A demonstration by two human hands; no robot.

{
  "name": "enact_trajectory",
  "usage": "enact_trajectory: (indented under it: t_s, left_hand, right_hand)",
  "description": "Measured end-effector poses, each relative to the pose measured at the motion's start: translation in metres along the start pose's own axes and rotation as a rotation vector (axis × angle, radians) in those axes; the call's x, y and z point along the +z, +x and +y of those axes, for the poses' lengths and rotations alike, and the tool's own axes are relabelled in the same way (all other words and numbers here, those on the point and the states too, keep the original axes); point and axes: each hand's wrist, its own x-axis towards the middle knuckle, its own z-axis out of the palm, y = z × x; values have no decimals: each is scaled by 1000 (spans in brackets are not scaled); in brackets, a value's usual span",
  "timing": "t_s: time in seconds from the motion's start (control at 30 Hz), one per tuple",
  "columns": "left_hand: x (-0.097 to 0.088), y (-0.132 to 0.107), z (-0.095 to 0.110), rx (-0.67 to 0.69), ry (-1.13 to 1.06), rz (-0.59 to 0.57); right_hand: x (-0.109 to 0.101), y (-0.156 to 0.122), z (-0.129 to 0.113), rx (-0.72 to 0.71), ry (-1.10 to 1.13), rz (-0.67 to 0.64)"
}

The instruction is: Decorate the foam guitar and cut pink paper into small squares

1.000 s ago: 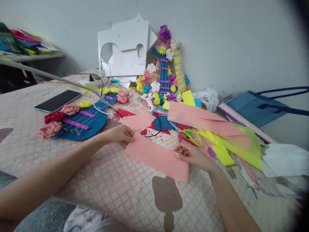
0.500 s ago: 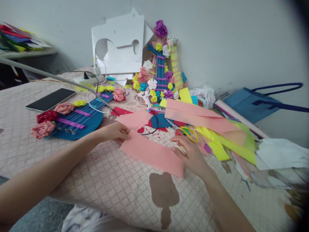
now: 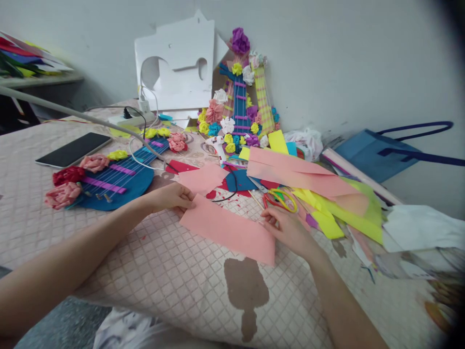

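Observation:
A pink paper strip (image 3: pixel 228 230) lies slanted on the quilted tablecloth, held between my two hands. My left hand (image 3: pixel 176 198) pinches its upper left corner between thumb and fingers. At the upper right corner, my right hand (image 3: pixel 285 228) has its thumb and fingers closed on the strip's edge. Just beyond the right hand are scissors (image 3: pixel 279 198) with yellow and red handles. A second pink paper piece (image 3: pixel 203 178) rests behind the left hand, over red and blue scraps.
Left stands a blue paper guitar (image 3: pixel 119 186) with paper flowers, beside a black tablet (image 3: pixel 74 149). A white glue gun (image 3: pixel 217 147) sits at the back, near decorated guitars (image 3: pixel 240 104) against the wall. Pink sheets (image 3: pixel 301 172) and yellow strips (image 3: pixel 319 213) lie right, before a blue bag (image 3: pixel 381 155).
The fingers of my right hand have curled in and closed on the strip's corner. My left hand keeps its hold, and the view has shifted slightly.

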Motion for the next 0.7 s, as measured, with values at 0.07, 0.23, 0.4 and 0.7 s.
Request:
enact_trajectory:
  t_s: [0.07,0.23,0.4,0.7]
  left_hand:
    - [0,1,0,-1,-4,-2]
    - [-1,1,0,-3,2,-5]
    - [-1,0,1,3,3,-4]
    - [1,1,1,-2,-1,-4]
  right_hand:
    - [1,-1,-1,-14,-16,-8]
    - [8,0,-1,-6,-7,-14]
    - [12,2,4,36,20,-34]
    - [11,4,6,59,54,-42]
